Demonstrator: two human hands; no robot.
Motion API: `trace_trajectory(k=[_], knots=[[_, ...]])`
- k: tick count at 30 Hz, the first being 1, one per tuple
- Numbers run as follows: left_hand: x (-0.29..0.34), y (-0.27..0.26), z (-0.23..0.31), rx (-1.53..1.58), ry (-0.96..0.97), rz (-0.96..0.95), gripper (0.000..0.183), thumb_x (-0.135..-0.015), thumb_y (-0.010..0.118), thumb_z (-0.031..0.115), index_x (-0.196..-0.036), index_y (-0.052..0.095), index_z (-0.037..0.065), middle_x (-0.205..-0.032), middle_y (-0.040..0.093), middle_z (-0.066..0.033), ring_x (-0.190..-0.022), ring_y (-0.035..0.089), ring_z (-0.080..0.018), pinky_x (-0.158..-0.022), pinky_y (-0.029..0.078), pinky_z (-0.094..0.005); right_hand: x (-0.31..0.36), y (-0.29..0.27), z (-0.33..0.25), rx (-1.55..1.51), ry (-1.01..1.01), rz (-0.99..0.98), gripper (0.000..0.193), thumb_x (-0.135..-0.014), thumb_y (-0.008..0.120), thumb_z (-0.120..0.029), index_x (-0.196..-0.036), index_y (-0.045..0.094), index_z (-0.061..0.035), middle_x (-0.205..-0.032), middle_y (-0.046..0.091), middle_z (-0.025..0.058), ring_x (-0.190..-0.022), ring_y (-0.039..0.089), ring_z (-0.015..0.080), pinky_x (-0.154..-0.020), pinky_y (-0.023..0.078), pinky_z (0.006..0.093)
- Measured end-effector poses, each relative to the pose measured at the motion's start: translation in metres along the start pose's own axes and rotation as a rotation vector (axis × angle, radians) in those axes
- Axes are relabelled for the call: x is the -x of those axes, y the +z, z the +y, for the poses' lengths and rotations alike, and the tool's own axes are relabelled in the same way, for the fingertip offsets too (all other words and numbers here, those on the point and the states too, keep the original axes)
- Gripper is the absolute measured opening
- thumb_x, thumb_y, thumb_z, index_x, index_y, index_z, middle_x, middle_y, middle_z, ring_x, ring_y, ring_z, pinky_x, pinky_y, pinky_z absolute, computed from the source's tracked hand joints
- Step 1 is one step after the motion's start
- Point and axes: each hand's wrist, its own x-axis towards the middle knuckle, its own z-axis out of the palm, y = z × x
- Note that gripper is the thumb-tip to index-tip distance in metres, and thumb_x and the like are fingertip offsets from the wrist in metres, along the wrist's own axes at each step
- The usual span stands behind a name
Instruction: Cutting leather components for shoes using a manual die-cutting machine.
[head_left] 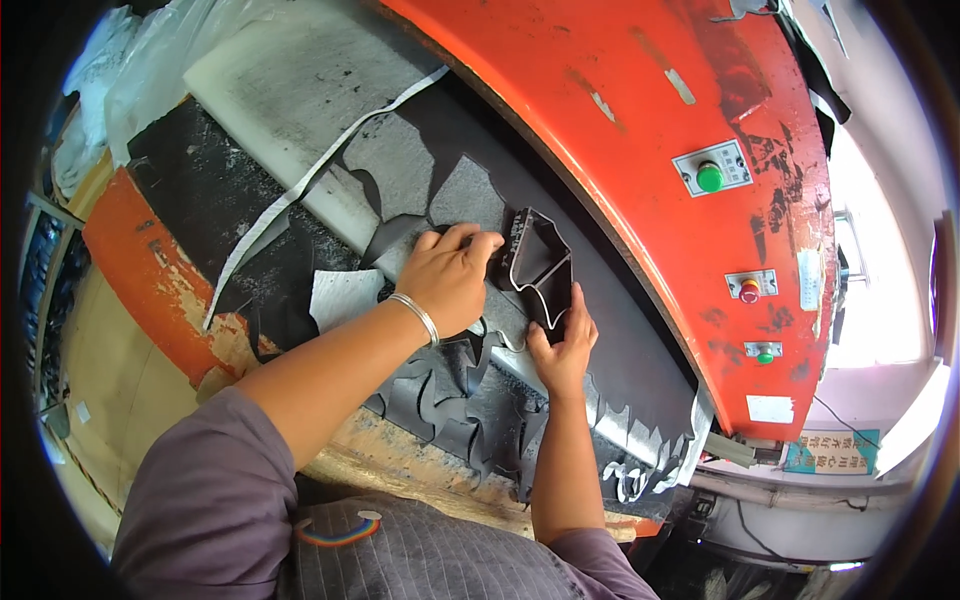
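Pinching the die (545,274) by its lower end, the right hand (565,358) is the nearer grip, thumb left, fingers right! The die lies just above it, right of the frame's centre, over the dark sheet (625,340), its 1 long axis running roughly top to bottom. Left hand (447,285)? Just left, fingers curled; whether they pinch anything, I cannot tell.

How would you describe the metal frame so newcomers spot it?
Left of the orange machine lies a dark sheet. Over it, the right hand holds the frame. Unlike the limp scraps nearby, it is hollow, with pale rims and a crossbar.
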Motion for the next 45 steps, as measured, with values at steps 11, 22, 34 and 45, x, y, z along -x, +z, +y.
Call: trace_trajectory(k=[11, 22, 34, 45], knots=[[0.000, -0.002, 0.003, -0.043, 0.015, -0.203, 0.041, -0.078, 0.052, 0.006, -0.117, 0.044, 0.004, -0.128, 0.058, -0.0009, -0.130, 0.038, -0.0208, -0.096, 0.030, -0.0403, 0.003, -0.002, 0.006, -0.023, -0.060, 0.005, 0.078, -0.068, 0.069, -0.024, -0.137, 0.038, -0.0030, -0.124, 0.054, 0.0189, -0.113, 0.051, 0.0328, -0.101, 0.030, 0.0438], [0.000, -0.024, 0.029, 0.237, -0.137, 0.041, 0.042, -0.081, 0.061, 0.011, -0.121, 0.051, 0.004, -0.113, 0.064, -0.0103, -0.108, 0.055, -0.0292, -0.086, 0.047, -0.0341, 0.057, -0.064, 0.025, -0.523, 0.140, 0.372, 0.060, -0.079, 0.067, -0.009, -0.134, 0.045, 0.0006, -0.132, 0.050, 0.0160, -0.129, 0.041, 0.0272, -0.109, 0.029, 0.0406], [-0.046, -0.065, 0.173, -0.122, 0.718, 0.284, 0.020, -0.083, 0.061, 0.024, -0.069, 0.056, 0.010, -0.070, 0.054, -0.0056, -0.072, 0.053, -0.0244, -0.064, 0.044, -0.0379, 0.046, -0.278, 0.172, 0.240, 0.533, 1.371, 0.063, -0.097, 0.041, -0.043, -0.141, 0.032, 0.0012, -0.146, 0.027, 0.0284, -0.133, 0.030, 0.0421, -0.110, 0.025, 0.0482], [0.188, -0.073, 0.088, -0.056, 0.082, -0.675, 0.031, -0.088, 0.052, 0.033, -0.073, 0.066, 0.009, -0.075, 0.061, -0.0110, -0.076, 0.060, -0.0307, -0.069, 0.050, -0.0430, 0.226, -0.120, -0.045, -0.204, -0.217, -0.316, 0.062, -0.062, 0.083, -0.037, -0.111, 0.062, -0.0053, -0.092, 0.063, 0.0106, -0.085, 0.057, 0.0285, -0.077, 0.045, 0.0405]])
